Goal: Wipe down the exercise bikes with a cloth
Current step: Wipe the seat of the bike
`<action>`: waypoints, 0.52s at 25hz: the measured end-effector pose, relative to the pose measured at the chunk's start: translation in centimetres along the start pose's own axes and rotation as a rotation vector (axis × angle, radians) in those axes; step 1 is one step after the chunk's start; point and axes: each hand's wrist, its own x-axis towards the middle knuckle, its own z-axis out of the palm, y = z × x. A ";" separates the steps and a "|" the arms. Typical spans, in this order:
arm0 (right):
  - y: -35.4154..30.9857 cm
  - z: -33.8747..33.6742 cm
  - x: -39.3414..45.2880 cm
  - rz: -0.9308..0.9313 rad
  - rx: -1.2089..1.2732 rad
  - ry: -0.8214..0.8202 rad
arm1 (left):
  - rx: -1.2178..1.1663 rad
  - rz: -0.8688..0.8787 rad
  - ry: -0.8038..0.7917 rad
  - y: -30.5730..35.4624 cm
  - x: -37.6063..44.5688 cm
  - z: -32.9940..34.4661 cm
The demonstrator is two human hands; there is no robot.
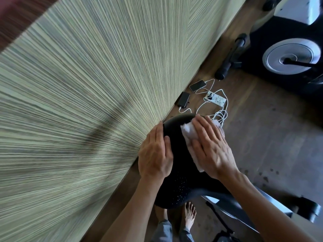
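A black exercise-bike seat [180, 165] fills the lower middle of the head view, its back part dotted with small holes. My right hand [212, 147] lies flat with straight fingers on a white cloth [189, 135], pressing it onto the seat's right side. My left hand [154, 152] rests on the seat's left edge, fingers reaching over the rim and thumb on top. The bike's dark frame [241, 205] runs out to the lower right.
A striped green wall [87, 102] stands close on the left. On the wooden floor [262, 119] ahead lie a phone [197, 85], a black power bank [183, 100], a white power strip [215, 98] and tangled white cables. A second exercise bike [290, 56] stands at the upper right. Bare feet show below the seat.
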 end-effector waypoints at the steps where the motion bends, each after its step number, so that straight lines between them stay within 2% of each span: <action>1: -0.7 0.4 1.6 0.079 -0.018 0.028 | 0.007 0.002 0.000 -0.1 0.1 0.2; 3: -3.2 1.2 4.0 0.079 -0.118 0.049 | 0.018 0.000 0.005 -0.2 0.1 0.3; 5: -4.7 2.0 4.7 -0.071 -0.194 -0.010 | -0.009 0.007 0.029 -0.2 0.1 0.4; 7: -4.2 1.2 4.6 -0.159 -0.039 -0.110 | -0.112 -0.030 0.084 -0.1 0.0 0.3; 9: -2.8 -0.7 4.2 -0.076 0.368 -0.148 | -0.164 -0.029 0.136 -0.2 -0.5 0.0; 10: -2.0 -1.6 3.7 0.021 0.536 -0.081 | -0.144 -0.008 0.162 0.1 -0.6 -0.2; 13: -0.2 -3.0 1.4 0.334 0.660 0.183 | -0.040 0.066 0.212 3.5 0.3 -0.2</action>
